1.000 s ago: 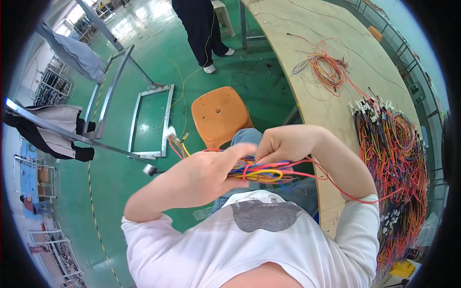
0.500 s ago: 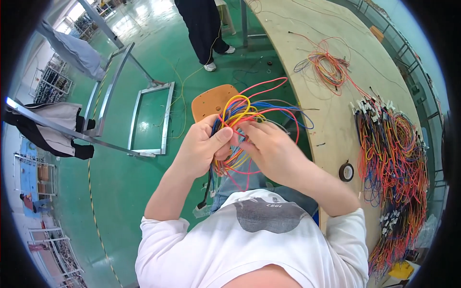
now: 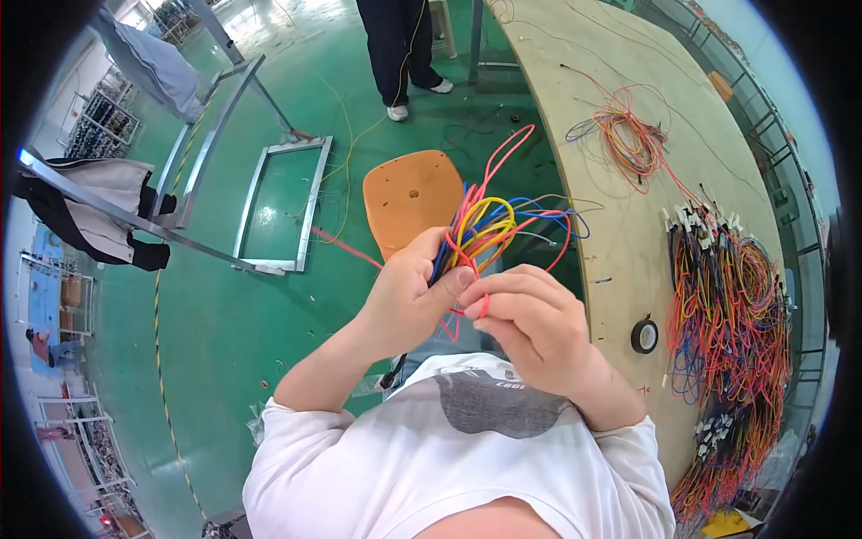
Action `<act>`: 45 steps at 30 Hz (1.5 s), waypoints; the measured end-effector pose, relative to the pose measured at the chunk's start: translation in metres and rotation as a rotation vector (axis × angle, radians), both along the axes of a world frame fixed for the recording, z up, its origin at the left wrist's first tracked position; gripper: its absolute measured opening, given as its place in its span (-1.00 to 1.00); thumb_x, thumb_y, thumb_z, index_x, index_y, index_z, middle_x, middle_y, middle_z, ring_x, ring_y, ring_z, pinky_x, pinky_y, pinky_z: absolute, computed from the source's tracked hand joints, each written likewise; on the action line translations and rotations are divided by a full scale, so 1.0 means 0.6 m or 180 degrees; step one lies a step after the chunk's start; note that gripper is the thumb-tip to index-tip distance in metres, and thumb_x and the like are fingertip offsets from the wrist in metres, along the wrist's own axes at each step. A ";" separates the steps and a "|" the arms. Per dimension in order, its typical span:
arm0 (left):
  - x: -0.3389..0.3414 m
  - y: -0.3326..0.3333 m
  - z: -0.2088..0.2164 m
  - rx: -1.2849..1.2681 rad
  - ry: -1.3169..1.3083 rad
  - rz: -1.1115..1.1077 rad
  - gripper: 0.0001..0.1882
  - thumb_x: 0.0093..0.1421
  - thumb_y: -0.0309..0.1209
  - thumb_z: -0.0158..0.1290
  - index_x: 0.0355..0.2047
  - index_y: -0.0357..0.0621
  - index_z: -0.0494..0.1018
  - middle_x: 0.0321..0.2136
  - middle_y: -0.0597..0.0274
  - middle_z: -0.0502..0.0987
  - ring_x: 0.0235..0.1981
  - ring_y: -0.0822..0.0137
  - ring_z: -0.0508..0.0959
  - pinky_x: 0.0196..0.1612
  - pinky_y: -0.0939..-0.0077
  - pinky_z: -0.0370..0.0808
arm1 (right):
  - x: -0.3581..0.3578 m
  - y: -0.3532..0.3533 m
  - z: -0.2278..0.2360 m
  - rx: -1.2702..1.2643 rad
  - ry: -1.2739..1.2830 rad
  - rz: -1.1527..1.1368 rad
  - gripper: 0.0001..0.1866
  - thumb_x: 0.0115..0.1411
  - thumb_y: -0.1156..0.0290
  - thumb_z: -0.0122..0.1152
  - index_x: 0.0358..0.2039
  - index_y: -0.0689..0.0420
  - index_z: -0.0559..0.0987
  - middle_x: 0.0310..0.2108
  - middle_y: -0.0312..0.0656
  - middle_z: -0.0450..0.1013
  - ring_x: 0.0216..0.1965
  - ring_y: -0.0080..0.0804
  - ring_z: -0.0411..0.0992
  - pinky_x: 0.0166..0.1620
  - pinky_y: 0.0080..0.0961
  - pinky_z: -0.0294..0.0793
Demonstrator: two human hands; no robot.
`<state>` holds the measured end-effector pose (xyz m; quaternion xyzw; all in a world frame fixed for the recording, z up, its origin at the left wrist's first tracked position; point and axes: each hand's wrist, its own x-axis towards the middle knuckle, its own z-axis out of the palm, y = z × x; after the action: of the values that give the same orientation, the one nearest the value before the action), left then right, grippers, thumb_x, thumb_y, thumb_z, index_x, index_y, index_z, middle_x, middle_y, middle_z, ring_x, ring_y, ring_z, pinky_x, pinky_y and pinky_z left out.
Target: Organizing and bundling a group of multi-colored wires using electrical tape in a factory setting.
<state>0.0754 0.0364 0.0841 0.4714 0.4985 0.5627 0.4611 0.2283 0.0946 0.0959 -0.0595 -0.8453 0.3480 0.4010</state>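
My left hand (image 3: 409, 292) is closed around a bundle of coloured wires (image 3: 485, 225), red, yellow and blue, looped together in front of my chest. The thumb presses across the bundle. Fingers of my right hand (image 3: 543, 328) pinch a red wire (image 3: 486, 305) just below and to the right of the left thumb. Loops and loose ends fan out above the fist, one long red loop (image 3: 510, 151) reaching farthest. Another red strand (image 3: 346, 247) stretches out left of the left hand. The lower part of the bundle is mostly hidden by my hands.
An orange stool (image 3: 413, 193) stands ahead. On the wooden table (image 3: 620, 242) at right lie a wire coil (image 3: 628, 139), a black tape roll (image 3: 645, 335) and a large pile of wire harnesses (image 3: 732, 314). A metal frame (image 3: 296, 207) is left; a person's legs (image 3: 392, 54) are beyond the stool.
My right hand has drawn down toward my body, pinching the red wire. The bundle has turned in my left hand, and a red strand now swings out to the left.
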 end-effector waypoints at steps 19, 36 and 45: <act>0.007 0.010 0.013 0.0183 0.1037 0.0047 -0.67 -0.01 -0.63 -0.13 -0.16 -0.34 0.20 -0.34 0.01 0.29 -0.28 0.11 0.35 -0.21 0.43 0.29 | -0.020 -0.004 0.011 -0.0285 -0.0248 -0.1014 -0.93 -0.03 0.61 0.09 -0.47 0.26 0.43 -0.59 -0.15 0.37 -0.56 -0.33 0.39 -0.50 -0.54 0.36; 0.035 0.036 -0.058 0.0992 0.2532 0.0709 -0.60 0.01 -0.67 -0.17 -0.11 -0.52 0.08 -0.30 -0.20 0.24 -0.32 -0.11 0.30 -0.31 0.27 0.32 | -0.033 0.034 -0.032 -0.2323 -0.0070 -0.1429 -0.91 -0.05 0.57 0.18 -0.59 0.26 0.44 -0.65 -0.25 0.42 -0.65 -0.69 0.36 -0.60 -0.78 0.34; 0.045 0.041 -0.061 0.1014 0.2550 0.0716 -0.62 0.06 -0.62 -0.19 -0.10 -0.53 0.08 -0.33 -0.15 0.25 -0.35 -0.03 0.35 -0.35 0.30 0.34 | -0.023 0.064 -0.033 -0.3430 -0.0139 -0.0923 -0.88 -0.03 0.55 0.17 -0.55 0.24 0.39 -0.67 -0.27 0.39 -0.75 -0.70 0.30 -0.72 -0.80 0.26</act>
<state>0.1027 0.0612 0.0472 0.6603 0.5930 0.4521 0.0890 0.2145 0.1332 0.0760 -0.3790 -0.5391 0.6709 0.3400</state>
